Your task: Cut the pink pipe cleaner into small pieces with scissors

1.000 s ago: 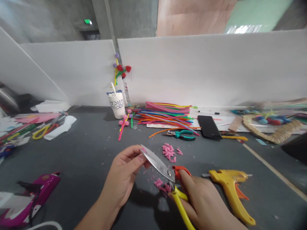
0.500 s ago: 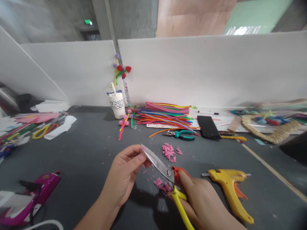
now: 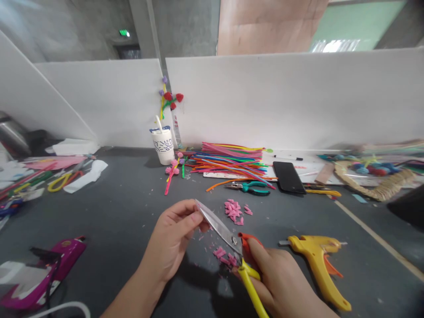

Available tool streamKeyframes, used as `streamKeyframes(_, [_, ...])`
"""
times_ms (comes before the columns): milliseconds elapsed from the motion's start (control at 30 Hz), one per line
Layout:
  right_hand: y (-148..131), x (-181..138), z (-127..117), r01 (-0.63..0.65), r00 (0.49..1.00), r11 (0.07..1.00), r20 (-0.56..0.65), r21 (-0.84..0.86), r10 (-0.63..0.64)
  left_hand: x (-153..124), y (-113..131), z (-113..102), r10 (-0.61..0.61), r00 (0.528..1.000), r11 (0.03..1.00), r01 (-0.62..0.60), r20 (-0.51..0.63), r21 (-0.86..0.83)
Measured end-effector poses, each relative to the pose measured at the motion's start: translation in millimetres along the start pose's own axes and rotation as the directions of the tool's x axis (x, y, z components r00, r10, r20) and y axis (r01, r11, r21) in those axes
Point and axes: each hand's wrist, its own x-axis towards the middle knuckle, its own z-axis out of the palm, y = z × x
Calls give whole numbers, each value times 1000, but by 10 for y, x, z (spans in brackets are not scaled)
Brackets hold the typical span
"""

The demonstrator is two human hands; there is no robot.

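Observation:
My right hand (image 3: 276, 274) is wrapped round a pair of scissors (image 3: 218, 224) with one orange and one yellow handle, the blades pointing up and left. At the blade tips, the thumb and fingers of my left hand (image 3: 177, 232) are pinched together. Whatever sits in that pinch is hidden by the fingers and the blade. Below the blades lies a small group of pink cut pieces (image 3: 225, 256), with fine pink bits scattered around. A second pile of pink tapered pieces (image 3: 233, 210) rests just beyond the scissors.
Pipe cleaners (image 3: 232, 159) lie bundled at the back, with teal pliers (image 3: 251, 187) before them and a phone (image 3: 288, 177) beside. A white cup (image 3: 164, 148) stands back left. On the right lies a yellow glue gun (image 3: 319, 265); on the left, a magenta tool (image 3: 56, 274).
The whole view has shifted slightly. Both hands and the scissors keep nearly the same pose, with the blades still at my left fingertips.

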Motion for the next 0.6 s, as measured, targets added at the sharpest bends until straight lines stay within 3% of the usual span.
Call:
streamKeyframes(167, [10, 2, 9, -43, 999, 998, 31, 46, 42, 20, 9, -17, -21, 999, 1000, 22, -46, 18])
streamKeyframes(300, [28, 58, -22, -177, 981, 930, 129, 323, 142, 28, 1, -3, -99, 994, 995, 100, -38, 23])
streamKeyframes(467, [29, 117, -84, -344, 938, 621, 233, 705, 256, -14, -109, 104, -318, 942, 948, 313, 109, 56])
streamKeyframes(567, [14, 135, -116, -457, 878, 403, 330, 793, 348, -64, -219, 177, -464, 858, 885, 459, 221, 77])
streamKeyframes(600, [7, 144, -131, -465, 873, 373, 347, 803, 343, -81, -255, 194, -502, 828, 863, 498, 250, 85])
